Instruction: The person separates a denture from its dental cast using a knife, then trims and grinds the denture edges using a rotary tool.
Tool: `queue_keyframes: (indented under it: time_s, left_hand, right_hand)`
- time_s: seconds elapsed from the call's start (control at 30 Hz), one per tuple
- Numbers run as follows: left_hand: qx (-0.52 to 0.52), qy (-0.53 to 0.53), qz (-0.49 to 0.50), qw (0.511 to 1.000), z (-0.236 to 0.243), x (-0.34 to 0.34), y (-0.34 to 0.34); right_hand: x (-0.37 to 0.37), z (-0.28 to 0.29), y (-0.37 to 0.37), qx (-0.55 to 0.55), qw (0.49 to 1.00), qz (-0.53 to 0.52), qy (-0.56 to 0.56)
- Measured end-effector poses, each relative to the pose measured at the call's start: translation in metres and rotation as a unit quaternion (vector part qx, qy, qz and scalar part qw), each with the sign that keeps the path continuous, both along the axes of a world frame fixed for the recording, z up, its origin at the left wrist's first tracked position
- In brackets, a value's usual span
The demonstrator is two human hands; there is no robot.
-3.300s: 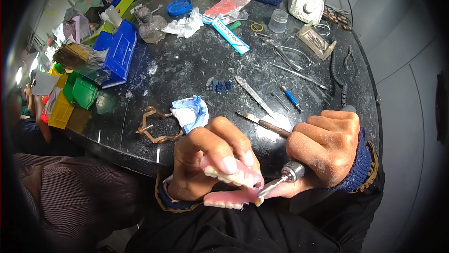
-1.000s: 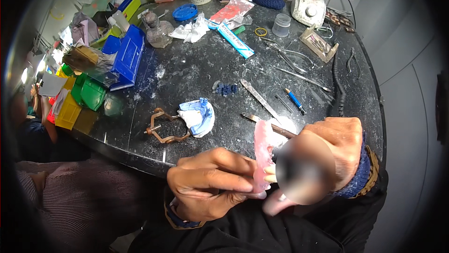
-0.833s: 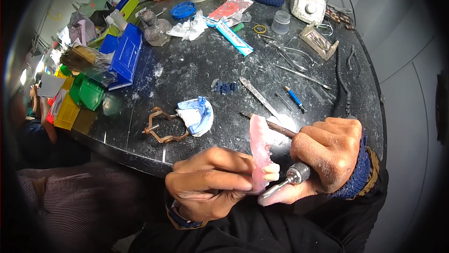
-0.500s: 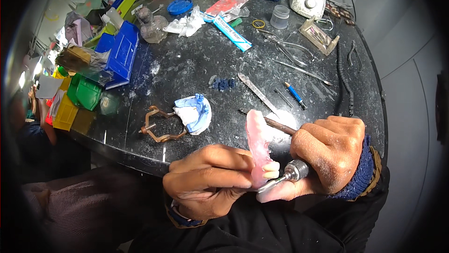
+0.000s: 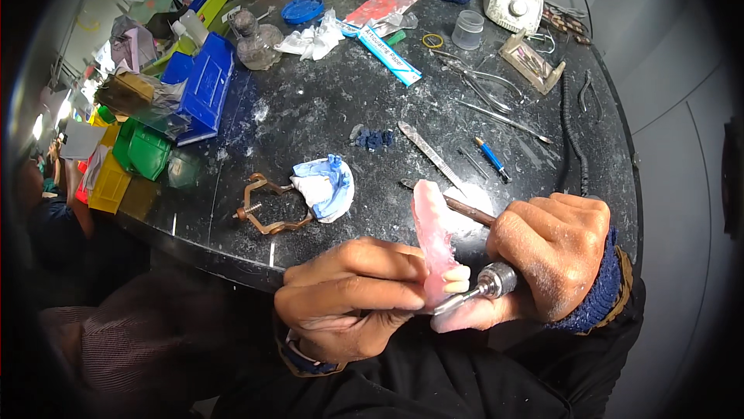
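So the curved pink denture with yellowish-white teeth (image 5: 432, 229) is held up by the bench's (image 5: 302, 101) near edge, long axis almost upright, top leaning slightly left. Left hand's (image 5: 356, 295) grip pinches its lower end from the left. Right hand's (image 5: 549, 256) grip is wrapped round a black-and-silver rotary handpiece (image 5: 498, 279), metal bur (image 5: 460, 300) slanting down-left to that same end; can't tell if they touch.
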State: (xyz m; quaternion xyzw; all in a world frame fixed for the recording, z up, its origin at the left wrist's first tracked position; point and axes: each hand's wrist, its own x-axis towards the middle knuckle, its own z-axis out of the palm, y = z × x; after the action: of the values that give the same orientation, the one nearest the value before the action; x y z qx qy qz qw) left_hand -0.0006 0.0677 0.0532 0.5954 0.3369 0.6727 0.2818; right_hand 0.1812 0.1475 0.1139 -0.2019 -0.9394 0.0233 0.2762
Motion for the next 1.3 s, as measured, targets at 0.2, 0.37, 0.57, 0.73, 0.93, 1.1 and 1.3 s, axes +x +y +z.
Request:
queue_keyframes:
  time_s: [0.2,0.37,0.57,0.73,0.93,1.1,1.3]
  left_hand:
    - [0.025,0.035,0.022,0.999,0.003,-0.001,0.001]
    - [0.045,0.083,0.056,0.994,0.004,0.001,0.002]
    - [0.056,0.154,0.081,0.983,0.015,-0.003,-0.001]
    - [0.065,0.235,0.055,0.968,0.019,-0.011,-0.001]
    - [0.030,0.279,0.056,0.958,0.026,-0.015,-0.004]
    - [0.036,0.329,0.054,0.942,0.037,-0.020,-0.010]
    - [0.035,0.359,0.034,0.932,0.047,-0.020,-0.012]
  right_hand:
    - [-0.003,0.000,-0.003,0.020,1.000,-0.013,-0.004]
    - [-0.001,-0.002,-0.008,0.031,0.999,-0.036,-0.001]
    - [0.001,0.011,-0.004,0.048,0.997,-0.059,-0.021]
    - [0.006,0.014,0.005,0.049,0.997,-0.046,-0.030]
    - [0.006,0.008,0.008,0.053,0.997,-0.039,-0.049]
    - [0.002,0.007,0.002,0.084,0.994,-0.059,-0.035]
    - [0.005,0.002,0.000,0.116,0.989,-0.082,-0.043]
